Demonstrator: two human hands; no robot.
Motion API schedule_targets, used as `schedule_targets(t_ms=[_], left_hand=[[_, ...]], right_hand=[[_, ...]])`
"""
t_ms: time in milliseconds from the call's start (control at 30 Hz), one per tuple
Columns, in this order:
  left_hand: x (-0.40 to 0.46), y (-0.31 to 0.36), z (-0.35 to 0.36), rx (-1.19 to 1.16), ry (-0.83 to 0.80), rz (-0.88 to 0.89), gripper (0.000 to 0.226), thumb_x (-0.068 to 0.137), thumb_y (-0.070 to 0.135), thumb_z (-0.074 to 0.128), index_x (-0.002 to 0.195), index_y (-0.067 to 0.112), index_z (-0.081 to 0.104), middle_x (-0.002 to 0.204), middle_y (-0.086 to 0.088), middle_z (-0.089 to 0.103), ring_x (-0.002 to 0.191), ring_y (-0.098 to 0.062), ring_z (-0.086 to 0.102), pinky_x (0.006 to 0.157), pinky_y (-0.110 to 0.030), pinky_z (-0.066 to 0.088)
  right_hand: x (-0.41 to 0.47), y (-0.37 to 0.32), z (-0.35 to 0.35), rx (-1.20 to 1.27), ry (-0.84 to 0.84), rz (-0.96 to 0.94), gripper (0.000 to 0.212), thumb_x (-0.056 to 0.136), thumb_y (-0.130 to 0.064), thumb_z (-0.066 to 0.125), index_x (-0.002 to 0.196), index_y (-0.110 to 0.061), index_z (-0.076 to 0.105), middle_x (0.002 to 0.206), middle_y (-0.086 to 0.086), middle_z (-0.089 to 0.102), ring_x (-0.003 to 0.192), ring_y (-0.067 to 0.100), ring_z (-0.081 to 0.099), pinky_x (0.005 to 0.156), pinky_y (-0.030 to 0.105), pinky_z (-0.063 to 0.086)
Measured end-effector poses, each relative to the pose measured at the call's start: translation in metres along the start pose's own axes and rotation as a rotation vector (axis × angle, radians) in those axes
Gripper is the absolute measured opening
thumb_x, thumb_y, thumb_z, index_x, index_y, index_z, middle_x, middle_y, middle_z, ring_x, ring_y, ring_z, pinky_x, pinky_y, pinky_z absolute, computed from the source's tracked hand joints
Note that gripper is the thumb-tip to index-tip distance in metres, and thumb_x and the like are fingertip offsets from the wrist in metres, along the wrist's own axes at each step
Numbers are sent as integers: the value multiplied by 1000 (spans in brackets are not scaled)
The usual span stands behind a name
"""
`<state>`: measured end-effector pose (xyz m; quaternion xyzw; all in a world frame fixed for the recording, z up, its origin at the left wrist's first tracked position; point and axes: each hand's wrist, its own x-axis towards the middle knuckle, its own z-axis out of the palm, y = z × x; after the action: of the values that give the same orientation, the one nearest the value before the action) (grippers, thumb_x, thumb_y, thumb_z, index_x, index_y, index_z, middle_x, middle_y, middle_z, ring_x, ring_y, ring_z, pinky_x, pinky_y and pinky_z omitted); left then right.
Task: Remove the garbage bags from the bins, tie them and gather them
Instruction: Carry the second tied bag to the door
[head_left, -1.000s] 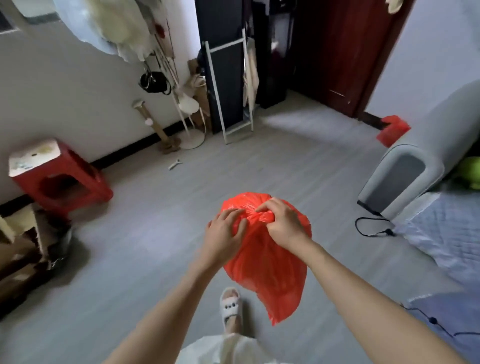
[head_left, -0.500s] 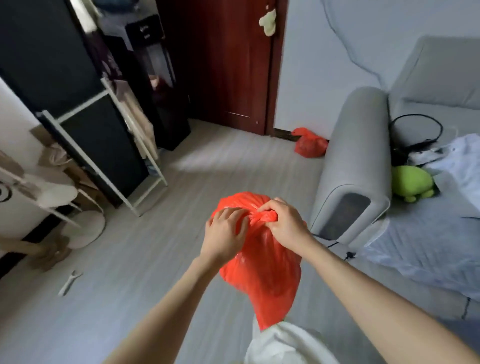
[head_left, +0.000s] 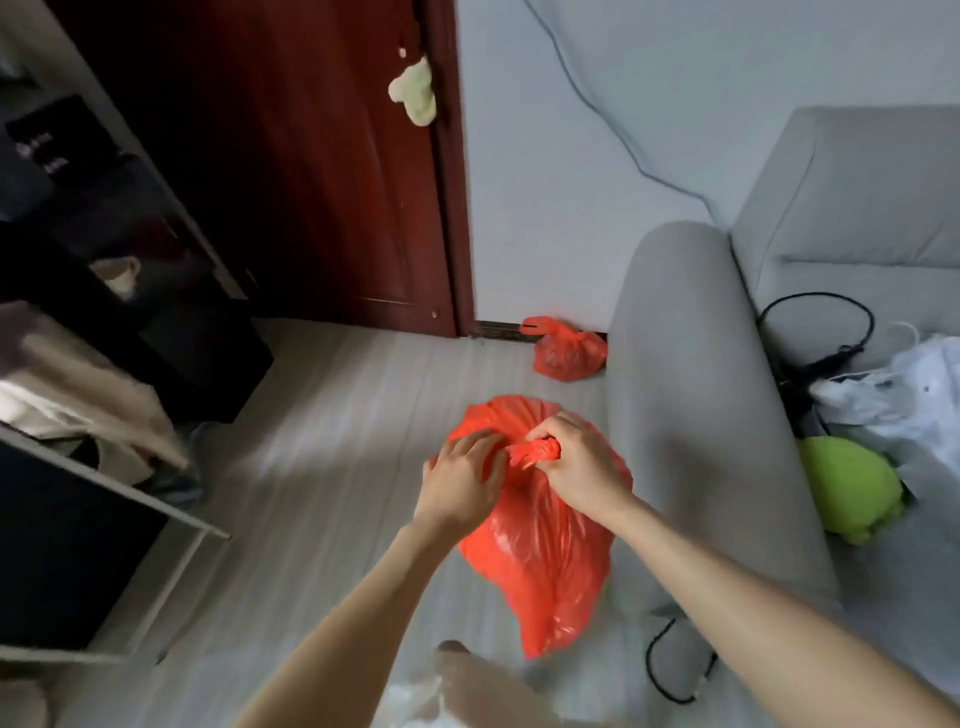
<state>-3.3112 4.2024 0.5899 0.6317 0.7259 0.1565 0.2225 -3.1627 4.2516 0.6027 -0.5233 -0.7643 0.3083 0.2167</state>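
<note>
Since earlier, view is swung toward the sofa; bag neck is pinched by left hand and right hand. Slack could undo the knot.

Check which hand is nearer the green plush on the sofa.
Right. The right hand grips the red garbage bag's neck on the side toward the green plush; the left hand is farther.

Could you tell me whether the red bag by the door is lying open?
No, the small red bag on the floor beside the door is knotted shut at its top.
</note>
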Motion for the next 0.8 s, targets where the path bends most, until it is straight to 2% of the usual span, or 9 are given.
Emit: schedule_targets(t_ms=[133,267,400,533,667,800], left_hand=[[136,-10,4,28,-61,73,35,94,33,39,127,27,51,140,7,47,129,-19,41,106,-39,31],[278,-29,30,28,-164,128,34,95,32,39,125,26,53,139,7,49,130,-18,40,109,-37,29],[417,-50,71,86,-247,110,40,94,33,38,133,28,44,146,7,37,137,-15,28,113,-36,19],[509,-72,118,121,-292,77,43,93,29,37,136,25,39,145,1,38,135,-17,31,113,-38,23],[578,-109,189,153,-392,78,48,92,28,38,140,24,32,147,0,35,136,-17,30,112,-37,23],[636,-158,289,186,-454,26,51,92,28,40,141,25,28,147,1,33,136,-18,28,111,-38,21]], right_hand=[[117,34,2,38,31,127,21,75,-1,66,95,-8,64,102,9,61,96,23,60,80,15,35],[233,86,20,38,63,282,23,74,-2,66,96,-8,65,103,11,62,96,26,60,87,29,43],[337,156,55,46,77,444,19,73,0,61,89,-10,64,97,11,63,92,28,60,84,37,46],[404,233,95,128,110,685,21,70,3,55,83,-13,59,92,11,61,88,29,58,77,34,42],[474,321,144,140,206,870,17,73,-2,56,88,-8,58,94,18,63,90,33,58,75,35,42],[529,433,214,45,197,1001,18,78,-10,57,96,-8,56,103,20,62,98,36,58,78,36,42]])
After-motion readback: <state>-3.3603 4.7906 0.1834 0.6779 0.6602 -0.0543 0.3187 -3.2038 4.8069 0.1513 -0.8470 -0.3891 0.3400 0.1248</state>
